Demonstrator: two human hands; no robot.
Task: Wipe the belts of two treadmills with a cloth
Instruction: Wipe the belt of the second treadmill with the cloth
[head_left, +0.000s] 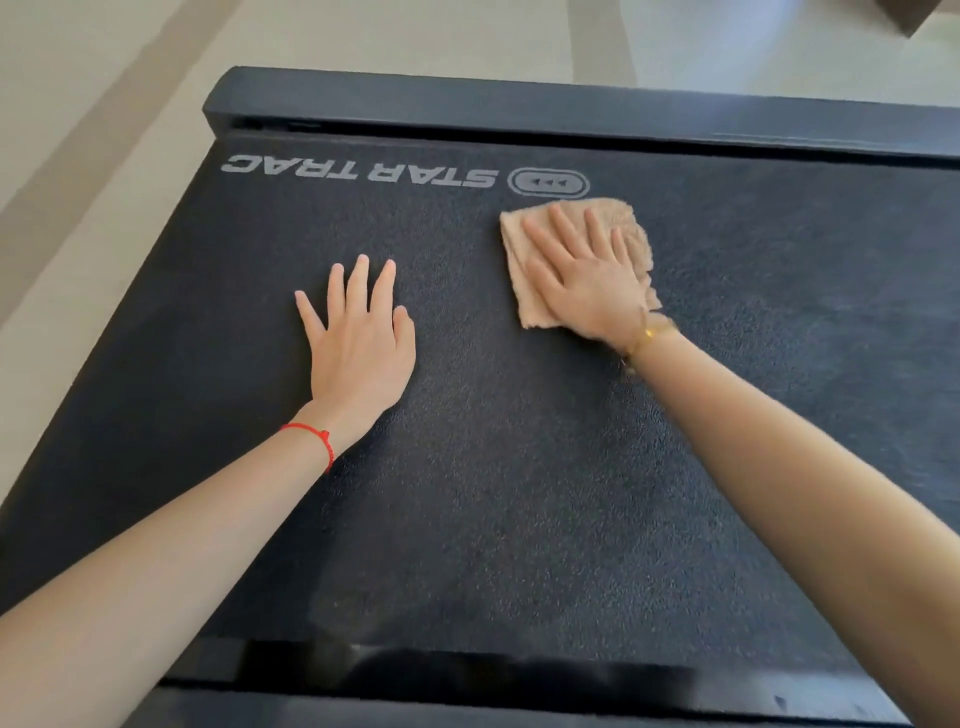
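Cloth (530, 296) lies flat on the treadmill belt (493, 493) beneath the right hand (587, 280), whose straight, spread fingers press it down. Left hand (358, 338), beside it, rests open-palmed on the belt, bracing. Recommended: keep even palm pressure and overlap strokes.

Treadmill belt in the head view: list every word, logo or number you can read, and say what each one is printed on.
"STAR TRAC": pale letters printed on the black treadmill belt near its far end, upside down from this viewpoint.
Oval logo: on the belt beside the brand name, just beyond the cloth; it holds small arrow-like marks, no readable letters.
No other text or numbers are visible.
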